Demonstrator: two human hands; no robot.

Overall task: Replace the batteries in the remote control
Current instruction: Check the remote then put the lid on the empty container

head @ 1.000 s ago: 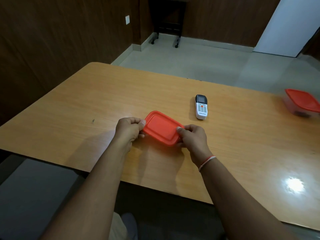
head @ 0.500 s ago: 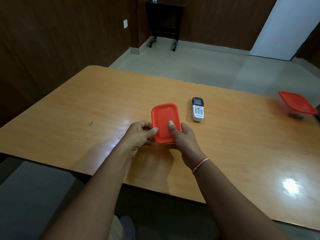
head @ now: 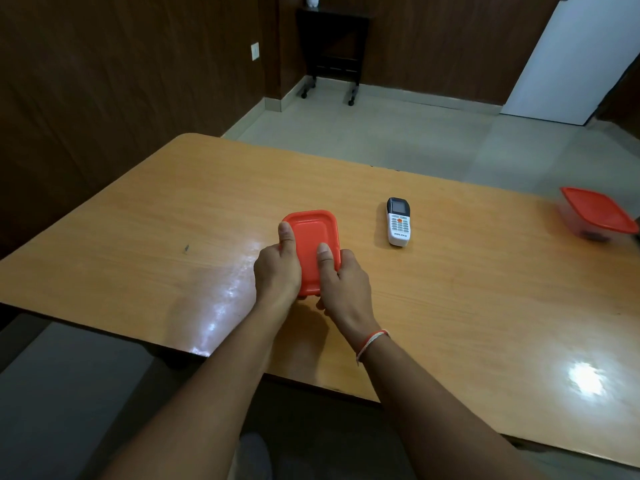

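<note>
A small container with a red lid [head: 313, 237] sits on the wooden table [head: 138, 244], its long side pointing away from me. My left hand [head: 277, 271] grips its left edge, thumb laid along the lid. My right hand [head: 341, 282] grips the near right corner, thumb pressed on top of the lid. What is inside the container is hidden. The white remote control [head: 398, 221], with a dark screen at its far end, lies face up to the right of the container, untouched.
A second clear container with a red lid [head: 595, 216] stands at the table's far right edge. A dark rolling stand [head: 332, 46] is against the back wall, across open floor. The table's near edge runs below my forearms.
The container has been turned from a slanted position until its long side points away from me. Both thumbs have slid onto the lid, the left one reaching further along it.
</note>
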